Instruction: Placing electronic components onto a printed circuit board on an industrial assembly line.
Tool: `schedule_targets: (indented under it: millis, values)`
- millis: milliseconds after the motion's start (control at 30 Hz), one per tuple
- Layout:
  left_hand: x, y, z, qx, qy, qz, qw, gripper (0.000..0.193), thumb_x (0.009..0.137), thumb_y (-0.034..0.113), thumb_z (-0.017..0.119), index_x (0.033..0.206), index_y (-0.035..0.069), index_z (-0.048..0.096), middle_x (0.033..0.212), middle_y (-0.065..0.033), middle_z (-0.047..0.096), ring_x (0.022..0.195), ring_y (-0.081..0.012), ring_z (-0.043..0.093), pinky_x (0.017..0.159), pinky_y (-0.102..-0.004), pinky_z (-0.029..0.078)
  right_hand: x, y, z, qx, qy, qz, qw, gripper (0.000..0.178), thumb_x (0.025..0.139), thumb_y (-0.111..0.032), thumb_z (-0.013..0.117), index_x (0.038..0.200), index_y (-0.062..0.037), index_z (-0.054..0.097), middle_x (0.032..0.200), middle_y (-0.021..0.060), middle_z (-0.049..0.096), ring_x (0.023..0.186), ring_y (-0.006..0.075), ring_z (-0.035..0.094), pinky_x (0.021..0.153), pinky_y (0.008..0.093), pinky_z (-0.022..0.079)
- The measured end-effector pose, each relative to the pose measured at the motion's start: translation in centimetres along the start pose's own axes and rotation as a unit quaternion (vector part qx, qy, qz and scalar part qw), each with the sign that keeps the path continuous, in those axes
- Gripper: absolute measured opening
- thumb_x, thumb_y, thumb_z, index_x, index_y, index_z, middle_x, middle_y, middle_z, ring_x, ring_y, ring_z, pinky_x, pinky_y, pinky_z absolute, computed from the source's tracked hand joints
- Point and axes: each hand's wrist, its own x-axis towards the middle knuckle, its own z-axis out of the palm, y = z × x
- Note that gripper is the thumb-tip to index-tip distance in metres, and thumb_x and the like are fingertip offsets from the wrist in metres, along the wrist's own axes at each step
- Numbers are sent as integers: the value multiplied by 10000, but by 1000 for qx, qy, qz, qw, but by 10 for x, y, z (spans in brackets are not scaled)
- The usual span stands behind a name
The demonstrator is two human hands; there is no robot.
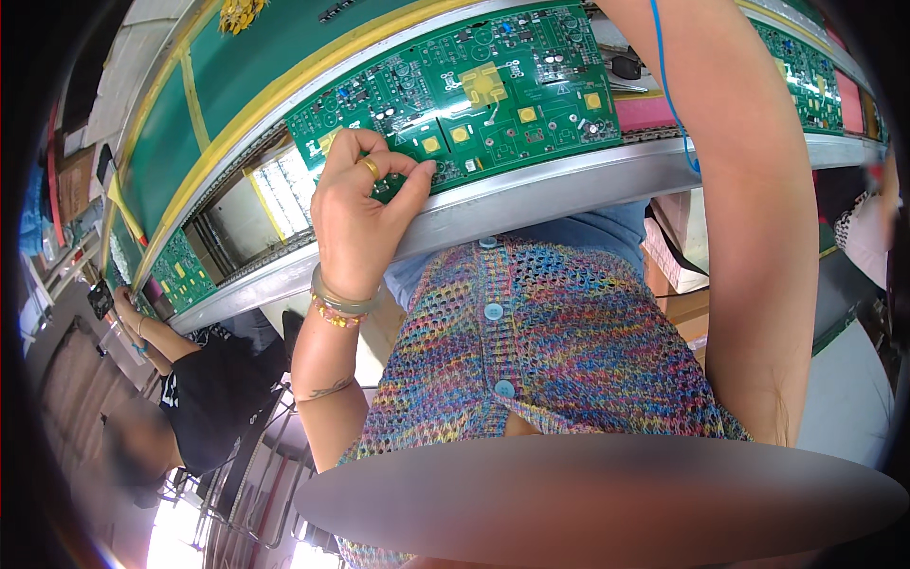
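Note:
A large green circuit board [569,85] lies across the metal rails of the line before me, carrying small dark parts, white pads and several yellow squares. Over its near left part is my left hand [355,204], with a ring and bracelets, its thumb and index finger pinched close to the board's surface. Whatever sits between those fingertips, if anything, is too small or hidden to make out. My right forearm [754,142] reaches up past the board's right end and leaves the picture at the top, so my right hand is out of sight. A blue cord [668,85] hangs beside that arm.
A silver rail [550,185] runs along the near edge. Beyond the board, a green surface [256,76] with yellow edging holds a heap of yellow parts [243,14]. Farther boards sit left [180,270] and right [791,81]. At the left, a co-worker [218,398] works along the line.

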Motion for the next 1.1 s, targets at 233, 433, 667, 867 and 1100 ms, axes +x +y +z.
schedule_targets:
  millis: [233, 433, 667, 867, 1100]
  values:
    - [5, 6, 3, 47, 4, 15, 999, 130, 696, 126, 776, 727, 46, 678, 801, -52, 517, 718, -212, 552, 610, -312, 447, -13, 14, 65, 1, 318, -35, 947, 219, 855, -109, 525, 935, -45, 717, 963, 163, 697, 913, 287, 678, 759, 381, 539]
    - [5, 7, 2, 83, 4, 36, 996, 137, 690, 135, 780, 706, 54, 670, 799, -47, 521, 713, -212, 552, 599, -317, 444, -48, 14, 67, 22, 405, -29, 914, 171, 836, -104, 538, 848, -58, 702, 860, 137, 699, 831, 277, 683, 721, 379, 543]
    - [-6, 13, -7, 149, 12, 31, 988, 115, 714, 127, 772, 730, 71, 673, 809, -37, 525, 718, -172, 558, 595, -305, 441, -115, 16, 69, 187, 472, -189, 841, 108, 817, -131, 608, 827, -47, 676, 772, 153, 658, 745, 322, 648, 678, 400, 514]
    - [-6, -28, -32, -586, -116, -155, 787, 241, 844, -101, 525, 1050, 22, 548, 1053, -70, 522, 1017, -193, 579, 916, -309, 482, -218, 30, 111, 360, 244, -126, 892, 118, 841, -70, 652, 950, -30, 635, 825, 88, 619, 674, 206, 603, 602, 290, 469]
    - [-7, -17, -32, -592, -76, -238, 766, 165, 964, 74, 494, 1113, 14, 531, 1027, -111, 582, 908, -197, 652, 808, -275, 549, -269, 26, 147, 421, 169, -23, 891, 120, 826, -83, 640, 945, -72, 644, 898, 90, 652, 819, 276, 629, 714, 354, 498]
